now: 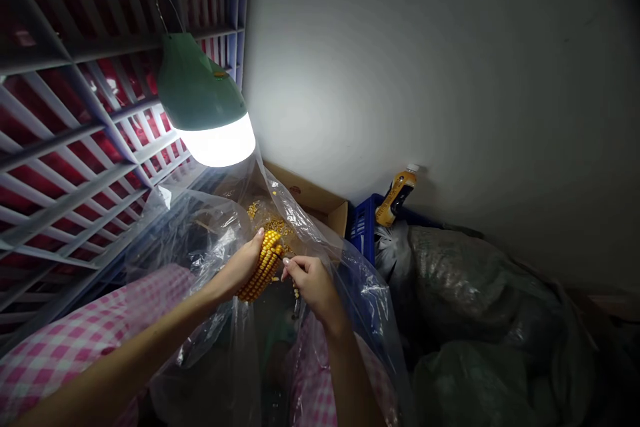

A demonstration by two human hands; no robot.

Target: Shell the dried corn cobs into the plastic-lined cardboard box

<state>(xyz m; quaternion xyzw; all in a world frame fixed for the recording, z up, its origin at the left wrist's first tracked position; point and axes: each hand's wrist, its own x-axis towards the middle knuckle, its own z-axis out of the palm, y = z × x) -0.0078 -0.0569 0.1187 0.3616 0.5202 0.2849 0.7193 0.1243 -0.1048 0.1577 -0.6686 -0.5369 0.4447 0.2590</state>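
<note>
A cob of yellow corn (263, 268) is held tilted in my left hand (245, 265), its upper end pointing away from me. Close to its right side is my right hand (311, 283), thumb and fingers pinched together. A thin dark thing seems to reach from those fingertips to the kernels; its kind cannot be made out. Beneath both hands a clear plastic bag (367, 287) spreads open across my lap. Loose corn kernels (277, 225) lie beyond the cob, within the bag.
A lit green lamp (203, 90) hangs at upper left before a slatted plastic crate (107, 127). Behind the bag stands a cardboard box (313, 197). To the right are a blue crate (364, 230), an orange-labelled bottle (397, 195) and a bulky sack (465, 280). A pale wall rises behind.
</note>
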